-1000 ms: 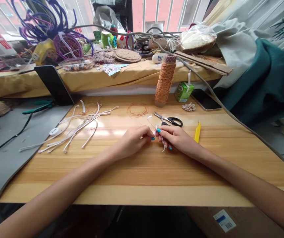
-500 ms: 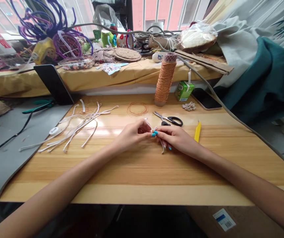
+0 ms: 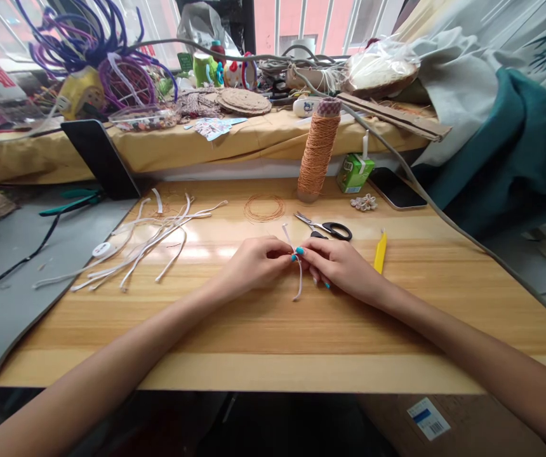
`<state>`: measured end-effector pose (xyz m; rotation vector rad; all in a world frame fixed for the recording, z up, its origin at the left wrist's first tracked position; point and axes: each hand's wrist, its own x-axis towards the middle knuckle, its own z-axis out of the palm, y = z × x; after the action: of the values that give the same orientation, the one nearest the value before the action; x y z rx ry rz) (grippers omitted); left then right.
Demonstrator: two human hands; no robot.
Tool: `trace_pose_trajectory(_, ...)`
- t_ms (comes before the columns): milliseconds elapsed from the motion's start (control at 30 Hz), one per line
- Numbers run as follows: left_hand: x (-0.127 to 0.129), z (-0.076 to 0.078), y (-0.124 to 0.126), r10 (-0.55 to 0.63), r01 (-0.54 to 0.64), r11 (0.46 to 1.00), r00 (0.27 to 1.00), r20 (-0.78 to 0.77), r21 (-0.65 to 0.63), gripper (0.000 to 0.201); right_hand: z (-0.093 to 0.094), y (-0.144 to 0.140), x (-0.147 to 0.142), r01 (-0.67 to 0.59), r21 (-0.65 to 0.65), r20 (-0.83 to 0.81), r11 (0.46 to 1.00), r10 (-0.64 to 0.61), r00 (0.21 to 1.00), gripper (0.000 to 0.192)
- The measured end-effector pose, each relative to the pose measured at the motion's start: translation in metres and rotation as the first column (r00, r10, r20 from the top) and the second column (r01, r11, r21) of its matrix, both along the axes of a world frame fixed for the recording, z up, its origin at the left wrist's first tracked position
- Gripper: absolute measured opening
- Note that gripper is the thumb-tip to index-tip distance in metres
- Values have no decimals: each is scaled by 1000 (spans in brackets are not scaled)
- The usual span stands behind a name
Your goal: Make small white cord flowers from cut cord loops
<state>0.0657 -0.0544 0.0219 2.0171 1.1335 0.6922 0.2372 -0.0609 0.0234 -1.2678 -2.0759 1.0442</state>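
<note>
Above the middle of the wooden table, my left hand (image 3: 266, 259) and my right hand (image 3: 337, 261) meet fingertip to fingertip. Both pinch a thin white cord (image 3: 300, 282). One end of it rises past the fingers toward the scissors, and the other hangs down in front of them. The exact spot where it is held is hidden by the fingertips. Black-handled scissors (image 3: 336, 231) lie open just behind my right hand. A yellow tool (image 3: 380, 252), perhaps a cutter, rests to the right of that hand. Several loose white cords (image 3: 152, 244) are spread on the left.
A coil of thin orange wire (image 3: 264, 208) lies behind my hands. Farther back stand an orange twine spool (image 3: 319, 152) and a green drink carton (image 3: 355, 171). Nearby are a phone (image 3: 398, 188) and a small whitish cord bundle (image 3: 363, 202). A dark tablet (image 3: 100, 158) leans at the left.
The white cord has turned between my fingers: its upper end now sticks up clear of them, and its lower end has swung left. My hands have stayed nearly in place.
</note>
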Motion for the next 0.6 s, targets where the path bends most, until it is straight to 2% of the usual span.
trace_pose_trajectory(167, -2, -2, 2, -23, 23, 999, 999, -23, 37, 19, 4, 3, 3, -19, 23, 68, 1000, 17, 998, 21)
trace_pose_trajectory(433, -1, -6, 2, -45, 45, 999, 999, -20, 7, 17, 4, 5, 4, -81, 104, 160, 991, 63, 985, 16)
trace_pose_trajectory(600, 1, -11, 1, -37, 42, 992, 998, -45, 115, 17, 2, 4, 2, -62, 140, 144, 988, 41, 989, 18)
